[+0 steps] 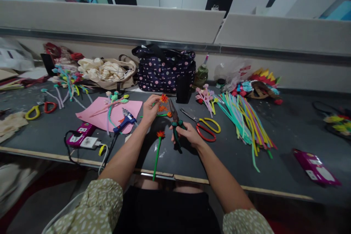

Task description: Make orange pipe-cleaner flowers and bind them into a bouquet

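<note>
My left hand [151, 108] is closed, its fingertips pinched at the left side of an orange flower [163, 98]. In my right hand [184, 134] are green-handled pliers [176, 121], their dark jaws pointing up and slightly left, just right of that flower. Small orange pieces [162, 108] lie beneath the flower. A green stem with an orange tip [169, 114] lies crosswise on the table between my hands. Nearer the table's front edge lies a red-orange flower [160, 134] on a long green stem [157, 157], whose lower end reaches past the edge.
Scissors [205, 127] lie right of the pliers, with pipe cleaners [246, 120] beyond. A blue glue gun [124, 122] rests on pink paper [87, 114] at left, beside a purple power strip [82, 135]. A dotted bag [164, 69] and black phone [183, 89] stand behind.
</note>
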A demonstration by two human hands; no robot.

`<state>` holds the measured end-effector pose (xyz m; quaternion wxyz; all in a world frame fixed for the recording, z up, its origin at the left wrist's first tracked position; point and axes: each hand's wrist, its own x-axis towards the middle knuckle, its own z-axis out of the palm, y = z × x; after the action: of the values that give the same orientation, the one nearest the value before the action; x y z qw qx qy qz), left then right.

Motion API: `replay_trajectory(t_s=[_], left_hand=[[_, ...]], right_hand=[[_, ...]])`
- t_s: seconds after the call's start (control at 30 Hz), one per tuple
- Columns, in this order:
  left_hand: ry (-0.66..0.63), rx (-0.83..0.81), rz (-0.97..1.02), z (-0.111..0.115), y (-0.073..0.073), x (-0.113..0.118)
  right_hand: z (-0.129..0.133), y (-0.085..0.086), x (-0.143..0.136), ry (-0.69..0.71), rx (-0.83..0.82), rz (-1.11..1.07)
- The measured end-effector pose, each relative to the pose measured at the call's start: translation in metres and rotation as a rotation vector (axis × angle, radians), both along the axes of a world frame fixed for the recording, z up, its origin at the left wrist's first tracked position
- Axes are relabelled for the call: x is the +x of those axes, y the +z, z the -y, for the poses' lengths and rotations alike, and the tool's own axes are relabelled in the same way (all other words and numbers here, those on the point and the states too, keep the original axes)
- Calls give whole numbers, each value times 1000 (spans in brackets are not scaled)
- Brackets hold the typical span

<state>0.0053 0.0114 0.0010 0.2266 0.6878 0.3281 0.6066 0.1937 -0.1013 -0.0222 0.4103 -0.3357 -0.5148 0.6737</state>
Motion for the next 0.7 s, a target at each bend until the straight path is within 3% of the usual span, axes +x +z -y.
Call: replay_trajectory(t_s=[0.2,0.7], left_hand=[[-33,4,9,0,0,1],[-8,35,1,5,6,2]], right_hand=[[1,2,-1,43,-74,-138],[1,-2,-2,54,-106,-118]])
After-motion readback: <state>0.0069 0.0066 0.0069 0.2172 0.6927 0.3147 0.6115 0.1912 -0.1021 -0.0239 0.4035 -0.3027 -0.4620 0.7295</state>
